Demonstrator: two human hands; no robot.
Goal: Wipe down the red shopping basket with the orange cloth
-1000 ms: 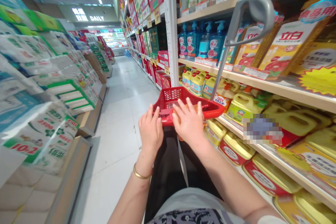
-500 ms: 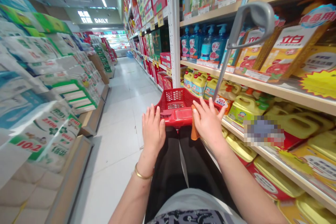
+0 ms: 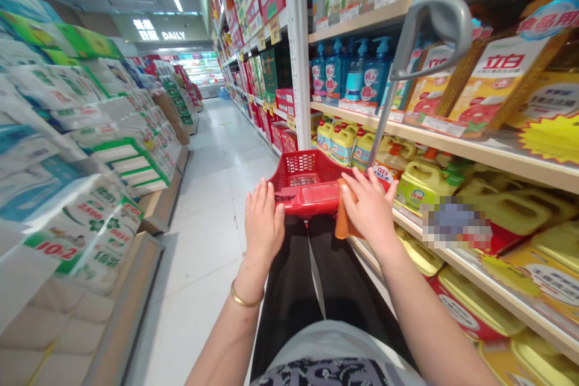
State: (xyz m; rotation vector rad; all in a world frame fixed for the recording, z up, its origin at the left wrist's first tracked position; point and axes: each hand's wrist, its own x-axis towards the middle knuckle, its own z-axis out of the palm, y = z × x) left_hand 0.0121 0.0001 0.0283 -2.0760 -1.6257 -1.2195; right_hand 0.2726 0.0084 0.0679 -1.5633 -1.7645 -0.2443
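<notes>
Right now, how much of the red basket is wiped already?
Done: hard to say; the red basket's near rim looks clean in the middle. In hand: the right hand presses an orange cloth on the near right corner, while the left hand steadies the near left rim. Left: probably the mesh walls, the inside and the grey handle.

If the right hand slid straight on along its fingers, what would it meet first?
Probably the grey handle post rising just past the fingertips of the right hand, which presses an orange cloth on the red basket; depth is unclear.
</notes>
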